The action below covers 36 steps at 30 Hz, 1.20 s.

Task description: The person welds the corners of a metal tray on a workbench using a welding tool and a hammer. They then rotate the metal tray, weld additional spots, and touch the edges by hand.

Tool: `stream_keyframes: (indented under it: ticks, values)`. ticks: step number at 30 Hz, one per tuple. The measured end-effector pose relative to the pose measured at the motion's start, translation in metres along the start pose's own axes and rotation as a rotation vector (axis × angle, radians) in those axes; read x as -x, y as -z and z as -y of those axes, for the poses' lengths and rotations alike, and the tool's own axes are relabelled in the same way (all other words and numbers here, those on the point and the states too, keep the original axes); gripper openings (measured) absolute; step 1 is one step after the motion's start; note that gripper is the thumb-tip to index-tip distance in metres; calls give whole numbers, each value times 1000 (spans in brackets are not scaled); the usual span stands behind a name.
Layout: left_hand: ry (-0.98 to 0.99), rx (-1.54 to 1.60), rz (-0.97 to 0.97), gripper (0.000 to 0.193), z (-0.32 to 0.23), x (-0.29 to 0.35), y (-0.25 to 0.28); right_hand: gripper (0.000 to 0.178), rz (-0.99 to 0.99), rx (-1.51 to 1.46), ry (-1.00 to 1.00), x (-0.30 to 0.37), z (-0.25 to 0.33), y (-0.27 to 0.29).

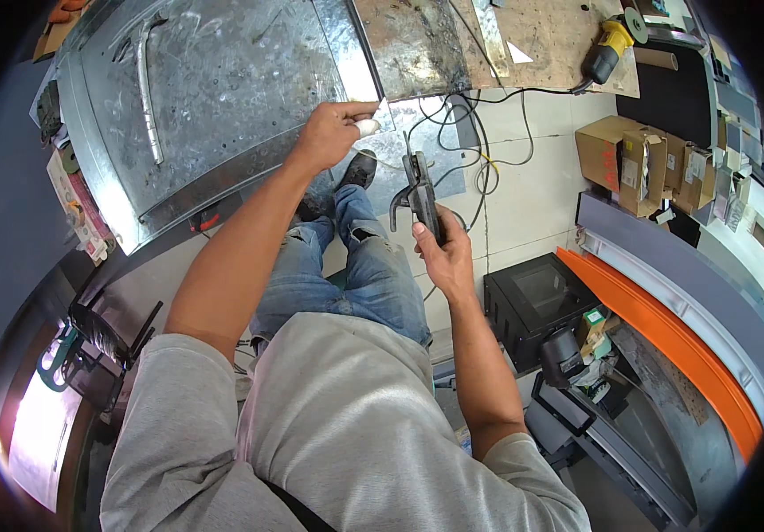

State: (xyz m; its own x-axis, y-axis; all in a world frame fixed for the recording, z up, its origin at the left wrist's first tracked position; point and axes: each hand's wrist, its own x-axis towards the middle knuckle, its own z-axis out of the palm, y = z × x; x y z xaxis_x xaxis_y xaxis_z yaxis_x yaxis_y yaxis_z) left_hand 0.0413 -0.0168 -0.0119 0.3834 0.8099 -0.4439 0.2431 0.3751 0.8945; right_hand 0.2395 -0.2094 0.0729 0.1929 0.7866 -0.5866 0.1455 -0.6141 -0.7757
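My right hand [446, 252] is wrapped around a black welding electrode holder [421, 197], its lever sticking out to the left. A thin welding rod [407, 142] points away from its jaws toward the workbench edge. My left hand [329, 137] is closed in a pinch at the near right corner of a large grey metal panel [222, 80]. A small shiny metal piece [384, 115] shows at its fingertips. White wrapping [368, 128] covers one finger. The rod's tip is close to that corner; whether it touches cannot be made out.
A bent metal bar [147, 97] lies on the panel. A yellow angle grinder [611, 51] rests on the wooden board [532, 75]. Black cables [485, 151] loop down over the tiled floor. Cardboard boxes [634, 164], a black cabinet [537, 297] and an orange panel [666, 332] stand at right.
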Motion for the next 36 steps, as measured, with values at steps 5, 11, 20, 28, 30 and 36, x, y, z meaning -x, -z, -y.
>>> stream_keyframes:
  ticks: [5, 11, 20, 28, 30, 36]
  values:
    - [-3, 29, 0, 38, 3, -1, 0, 49, 2, -32, -18, 0, 2, 0]
    - [14, 19, -10, 39, 0, 0, 0, 47, 14, -34, -27, 1, 3, -1]
    - [-1, 40, 14, 40, 3, -1, 1, 45, -2, -29, -21, 1, 6, -1]
    - [-9, 63, 6, 39, 9, -2, -2, 46, -3, -44, -23, 2, 1, 0]
    - [-42, 176, -50, 38, 13, -1, -3, 44, -13, -78, -9, 2, 0, 0]
    - [-39, 80, -69, 38, 10, 1, -4, 39, -41, -66, -32, 3, 5, 6]
